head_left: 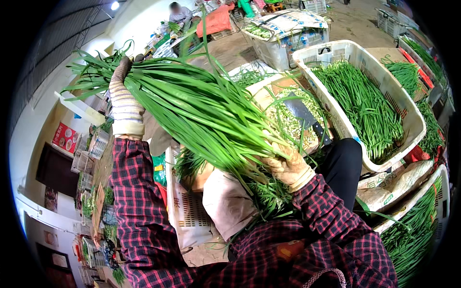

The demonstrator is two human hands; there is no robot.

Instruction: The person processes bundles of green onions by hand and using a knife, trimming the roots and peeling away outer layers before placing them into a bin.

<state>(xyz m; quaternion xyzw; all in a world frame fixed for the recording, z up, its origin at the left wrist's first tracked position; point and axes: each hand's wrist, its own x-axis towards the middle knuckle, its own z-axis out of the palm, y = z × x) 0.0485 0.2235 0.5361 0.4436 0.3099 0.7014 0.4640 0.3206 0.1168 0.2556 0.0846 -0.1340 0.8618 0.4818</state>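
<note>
A big bunch of garlic chives (201, 103) stretches slantwise between my two gloved hands. My left hand (124, 96), in a striped knit glove with dark fingers, is closed round the leafy end at the upper left. At the lower right my right hand (290, 168), in a pale yellowish glove, grips the whitish stem ends. Just beyond that hand, a cleaver with a black handle (300, 113) lies on a wooden board (286, 85) strewn with chopped pale stem pieces. Loose green leaves lie below the bunch by my lap.
To the right stands a white plastic crate (418, 122) of trimmed chives; another chive-filled crate (442, 192) is at the lower right. A covered white crate (283, 53) sits farther back. A person (180, 18) is in the background. Beneath the bunch is a white basket (192, 216).
</note>
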